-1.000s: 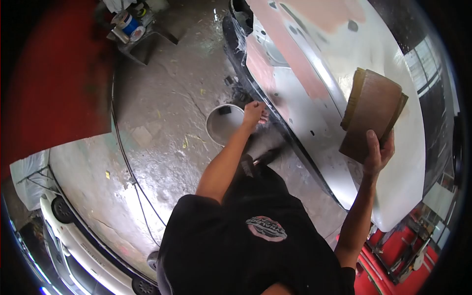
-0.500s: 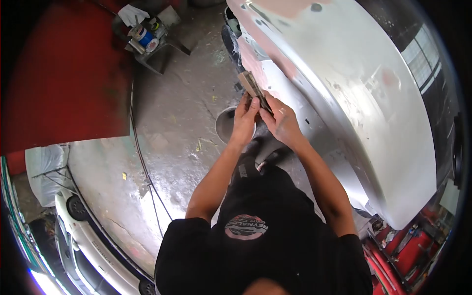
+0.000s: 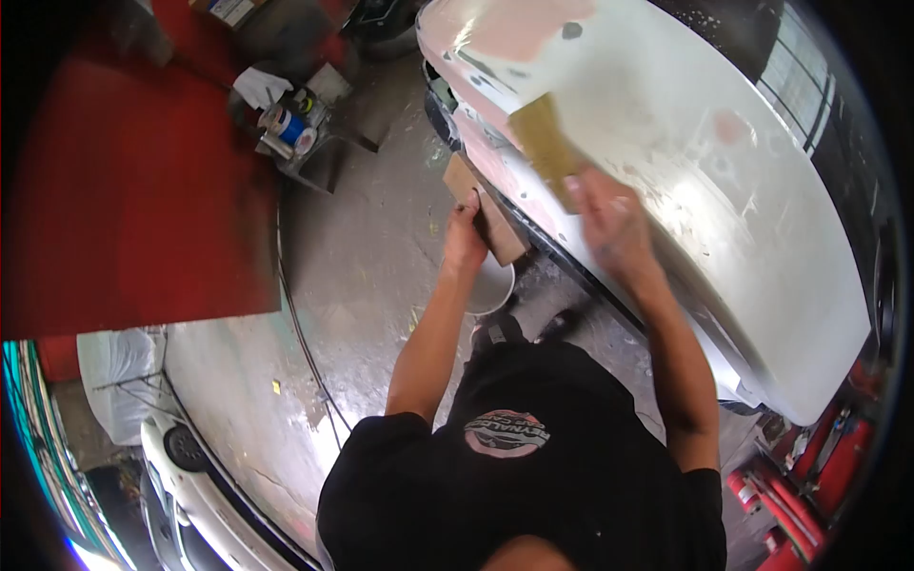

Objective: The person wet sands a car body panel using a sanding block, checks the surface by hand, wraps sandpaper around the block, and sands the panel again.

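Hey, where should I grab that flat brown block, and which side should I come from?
Likely mid-length on the brown block's left long edge, coming from the left, thumb over the broad face. It is long, thin and flat, so a central pinch should balance it. The left hand holds it there; the right hand, with the yellowish sheet, is on the other side.

The round pink, white and black printed logo [image 3: 507, 434] on the black short-sleeved fabric shirt [image 3: 522, 495] reads "REYNALD…", its last letters unclear, above a smaller line seeming to begin "CAR". The brown cardboard box [image 3: 227, 11] bears a pale label, too small to read.
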{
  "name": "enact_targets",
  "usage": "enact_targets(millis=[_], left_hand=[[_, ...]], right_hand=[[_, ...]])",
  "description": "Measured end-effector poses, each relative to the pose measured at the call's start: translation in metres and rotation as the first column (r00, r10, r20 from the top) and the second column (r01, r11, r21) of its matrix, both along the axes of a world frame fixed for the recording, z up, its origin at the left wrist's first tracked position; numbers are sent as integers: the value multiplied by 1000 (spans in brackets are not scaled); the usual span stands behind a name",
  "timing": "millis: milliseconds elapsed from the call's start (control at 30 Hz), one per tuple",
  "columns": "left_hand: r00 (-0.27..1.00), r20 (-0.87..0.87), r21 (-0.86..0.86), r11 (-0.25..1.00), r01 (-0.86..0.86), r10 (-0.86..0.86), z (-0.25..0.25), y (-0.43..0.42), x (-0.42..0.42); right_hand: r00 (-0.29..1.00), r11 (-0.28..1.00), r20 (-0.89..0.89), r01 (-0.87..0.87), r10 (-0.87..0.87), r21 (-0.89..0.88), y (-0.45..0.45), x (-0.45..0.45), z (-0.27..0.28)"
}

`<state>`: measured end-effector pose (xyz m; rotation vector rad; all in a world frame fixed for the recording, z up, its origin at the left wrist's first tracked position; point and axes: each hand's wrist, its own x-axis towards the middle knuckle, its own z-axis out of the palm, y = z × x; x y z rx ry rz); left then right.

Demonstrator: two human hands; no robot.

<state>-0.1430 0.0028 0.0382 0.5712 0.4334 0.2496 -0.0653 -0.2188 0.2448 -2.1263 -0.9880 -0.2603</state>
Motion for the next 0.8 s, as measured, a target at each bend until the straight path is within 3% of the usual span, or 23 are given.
enact_targets(millis=[33,100,167,267,400,500,533,633,733,800], left_hand=[[998,-37,38,998,-53,55,-11,16,11],[980,-111,118,981,-151,164,-34,49,34],[962,-173,154,971,-184,209,-65,93,59],[891,-315,269,931,-246,326,-92,147,102],[892,-281,358,901,-245,354,-119,200,161],[847,-363,399,886,-235,388,-92,196,189],[823,-401,414,881,-229,402,-91,197,193],[897,-257,458,863,-214,359,-100,202,192],[934,-229,320,927,-195,275,-107,212,187],[939,-236,336,927,-164,252,-106,220,186]], right_hand=[[998,997,48,41,-44,58,-10,5,11],[951,961,-196,261,-239,92,-27,10,39],[886,885,-278,427,-370,184,-40,27,30],[836,785,-275,544,-475,297,-44,41,4],[775,748,-278,627,-568,219,-32,34,11],[750,736,-175,661,-638,146,-37,33,2],[718,717,-243,688,-652,107,-35,30,6],[691,691,-306,712,-655,126,-37,30,3],[708,696,-193,705,-679,137,-33,30,7],[717,702,-134,697,-684,149,-31,30,5]])
